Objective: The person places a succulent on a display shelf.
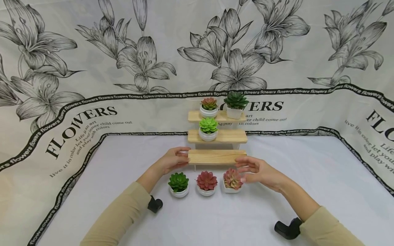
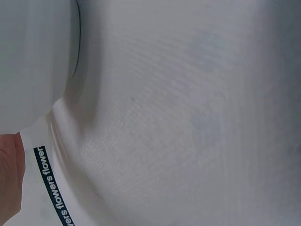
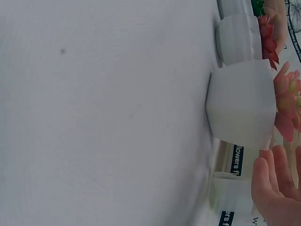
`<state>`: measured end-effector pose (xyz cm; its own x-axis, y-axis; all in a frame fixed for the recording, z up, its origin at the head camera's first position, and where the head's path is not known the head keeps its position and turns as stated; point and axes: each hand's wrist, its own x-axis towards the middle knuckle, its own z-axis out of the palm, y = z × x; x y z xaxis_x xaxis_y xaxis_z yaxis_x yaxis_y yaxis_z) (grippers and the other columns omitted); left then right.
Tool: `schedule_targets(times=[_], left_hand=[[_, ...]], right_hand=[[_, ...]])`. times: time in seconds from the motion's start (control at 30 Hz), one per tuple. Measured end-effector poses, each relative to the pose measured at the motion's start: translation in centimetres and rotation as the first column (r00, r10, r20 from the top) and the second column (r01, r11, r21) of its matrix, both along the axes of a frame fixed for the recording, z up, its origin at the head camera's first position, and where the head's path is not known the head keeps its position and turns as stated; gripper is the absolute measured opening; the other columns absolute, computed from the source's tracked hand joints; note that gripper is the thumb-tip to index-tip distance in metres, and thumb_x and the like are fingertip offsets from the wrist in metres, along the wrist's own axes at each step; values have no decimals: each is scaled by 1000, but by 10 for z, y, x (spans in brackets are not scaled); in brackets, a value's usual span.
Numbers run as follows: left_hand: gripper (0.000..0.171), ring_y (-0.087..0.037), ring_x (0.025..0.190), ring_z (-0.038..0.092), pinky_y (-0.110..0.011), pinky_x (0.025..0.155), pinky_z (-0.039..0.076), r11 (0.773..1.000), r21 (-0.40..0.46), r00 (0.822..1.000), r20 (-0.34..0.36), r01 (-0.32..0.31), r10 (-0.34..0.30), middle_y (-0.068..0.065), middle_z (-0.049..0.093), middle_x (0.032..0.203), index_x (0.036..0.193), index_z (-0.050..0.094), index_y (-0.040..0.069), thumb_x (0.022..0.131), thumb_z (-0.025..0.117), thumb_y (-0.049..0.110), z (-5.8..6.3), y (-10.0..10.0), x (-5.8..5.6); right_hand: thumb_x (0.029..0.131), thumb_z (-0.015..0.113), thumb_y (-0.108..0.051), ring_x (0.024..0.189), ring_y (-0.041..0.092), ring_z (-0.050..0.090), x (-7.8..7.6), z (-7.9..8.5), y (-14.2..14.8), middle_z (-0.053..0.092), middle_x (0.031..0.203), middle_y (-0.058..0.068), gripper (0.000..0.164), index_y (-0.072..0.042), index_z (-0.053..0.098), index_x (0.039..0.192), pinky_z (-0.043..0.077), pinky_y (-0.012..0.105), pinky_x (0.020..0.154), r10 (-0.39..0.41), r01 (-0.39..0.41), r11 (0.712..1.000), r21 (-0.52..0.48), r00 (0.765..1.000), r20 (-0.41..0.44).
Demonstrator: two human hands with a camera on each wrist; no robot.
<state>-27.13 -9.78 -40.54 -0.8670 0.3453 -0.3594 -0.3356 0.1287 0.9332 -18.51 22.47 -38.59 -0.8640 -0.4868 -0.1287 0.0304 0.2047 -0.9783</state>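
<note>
A three-tier wooden display stand [image 1: 217, 156] stands at the table's back edge. My left hand [image 1: 170, 160] reaches to the left end of its lowest shelf, fingertips at the wood. At the right front corner of that shelf is my right hand [image 1: 261, 173], its fingers loosely extended and overlapping the edge. Its thumb is close beside a pink-and-yellow succulent [image 1: 233, 179] in a square white pot [image 3: 242, 103]. In front of the stand, a red succulent [image 1: 207, 181] and a green succulent [image 1: 178, 182] sit in round white pots.
The top shelf [image 1: 194, 116] bears a reddish-green succulent [image 1: 209, 104] and a dark green succulent [image 1: 236, 101]. A bright green succulent [image 1: 208, 126] stands on the middle shelf [image 1: 231, 136]. Behind hangs a flower-printed cloth [image 1: 160, 112]; white cloth covers the table [image 1: 215, 222].
</note>
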Motion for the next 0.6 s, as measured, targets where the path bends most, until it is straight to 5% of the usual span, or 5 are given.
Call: schedule_targets(times=[0.6], left_hand=[[49,-16,90,57,-35,91,50,1000,9,1000,0,-6,6,-17,52,118,135,46,3,88,58,-4,1,0,1]], right_hand=[[71,77,-3,115,26,46,3,-19,-6,41,135,20,79,6,35,137,43,28,95,46,-45,998,42,999,-24]])
